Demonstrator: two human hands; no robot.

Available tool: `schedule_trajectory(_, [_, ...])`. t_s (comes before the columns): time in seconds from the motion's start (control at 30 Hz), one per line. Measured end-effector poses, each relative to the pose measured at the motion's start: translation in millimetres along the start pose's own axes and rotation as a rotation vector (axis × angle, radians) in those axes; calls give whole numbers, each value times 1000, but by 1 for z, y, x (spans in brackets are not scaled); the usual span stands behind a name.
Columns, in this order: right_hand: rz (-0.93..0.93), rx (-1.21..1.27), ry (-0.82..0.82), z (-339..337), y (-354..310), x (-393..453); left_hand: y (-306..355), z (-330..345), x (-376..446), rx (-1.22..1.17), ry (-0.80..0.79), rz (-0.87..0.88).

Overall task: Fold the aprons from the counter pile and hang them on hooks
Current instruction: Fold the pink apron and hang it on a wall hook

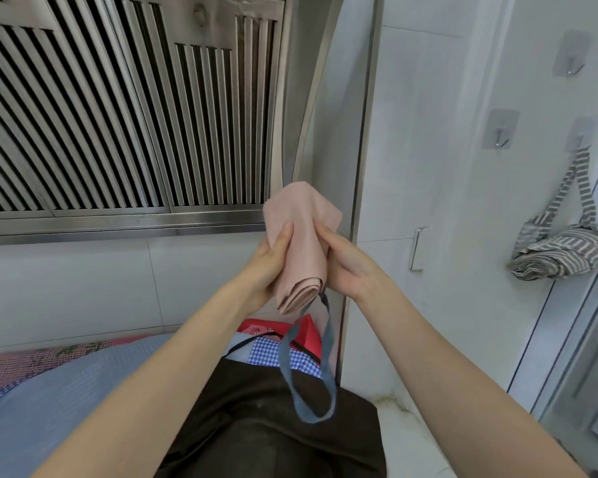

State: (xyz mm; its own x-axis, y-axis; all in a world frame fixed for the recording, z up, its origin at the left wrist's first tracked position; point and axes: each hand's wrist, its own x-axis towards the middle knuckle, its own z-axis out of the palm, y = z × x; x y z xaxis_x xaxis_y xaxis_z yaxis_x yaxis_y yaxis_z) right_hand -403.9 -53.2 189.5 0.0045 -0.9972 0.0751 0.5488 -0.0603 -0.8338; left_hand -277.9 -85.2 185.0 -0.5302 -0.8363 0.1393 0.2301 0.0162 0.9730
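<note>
Head view: I see both hands raised in front of the range hood's slatted vent [125, 108], holding a folded pink apron [302, 246] upright between them. My left hand [268, 267] wraps it from the left with the thumb laid along the front of the cloth; my right hand [347, 262] curls round it from the right, thumb pressing the upper edge. A blue-grey strap loop [311, 374] hangs from the bundle's lower end and dangles above the counter pile [256, 391].

In that pile a dark brown apron [273, 426] lies on top at the counter's near edge, with a blue checked one [273, 355] and a red one [302, 331] behind it, toward the wall. A pale blue cloth [66, 391] and a pink patterned one [38, 360] spread to the left.

On the white wall panel to the right are three adhesive hooks. The upper hook [574, 60] and the middle hook [502, 132] are bare. A striped grey apron [563, 250], folded into a bundle, hangs by its strap from the far-right hook [582, 138]. A metal handle [417, 250] sits between my hands and that bundle.
</note>
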Motion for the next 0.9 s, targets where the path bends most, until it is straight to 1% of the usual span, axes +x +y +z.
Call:
schedule_trajectory(0.1, [-28, 3, 76, 3, 6, 4, -2, 4, 3, 364, 88, -80])
schedule_trajectory(0.13, [-52, -5, 103, 4, 6, 5, -1, 4, 6, 459, 96, -91])
schedule_trajectory(0.17, [-77, -36, 122, 6, 5, 5, 2, 4, 7, 490, 74, -108])
schedule_trajectory(0.2, [-101, -91, 137, 7, 4, 5, 7, 3, 6, 456, 43, -128])
schedule_trajectory(0.27, [-149, -250, 174, 7, 0, 4, 18, 0, 4, 194, -53, -178])
schedule_trajectory(0.33, [-248, -496, 281, 6, -4, 4, 24, -4, 4, 27, -109, -151])
schedule_trajectory(0.4, [-379, -730, 414, 5, -6, 5, 21, -7, 3, 5, -30, -129])
schedule_trajectory(0.43, [-403, -760, 429, 4, -7, 5, 20, -10, 4, -1, 21, -131])
schedule_trajectory(0.47, [-381, -725, 403, 4, -8, 3, 20, -12, 3, -22, 57, -156])
schedule_trajectory(0.53, [-252, -689, 265, 0, -10, -4, 22, -22, 8, -94, 93, -182])
schedule_trajectory(0.6, [-135, -852, 142, -4, -14, -15, 26, -32, 12, -123, 134, -206])
schedule_trajectory(0.63, [-107, -932, 103, -6, -16, -18, 27, -36, 14, -101, 156, -218])
schedule_trajectory(0.7, [-74, -997, 64, -9, -19, -22, 29, -42, 15, -56, 170, -237])
schedule_trajectory(0.8, [29, -923, -16, -10, -26, -24, 29, -47, 15, -27, 167, -286])
schedule_trajectory(0.9, [37, -1049, -8, -11, -36, -23, 30, -53, 9, -12, 104, -299])
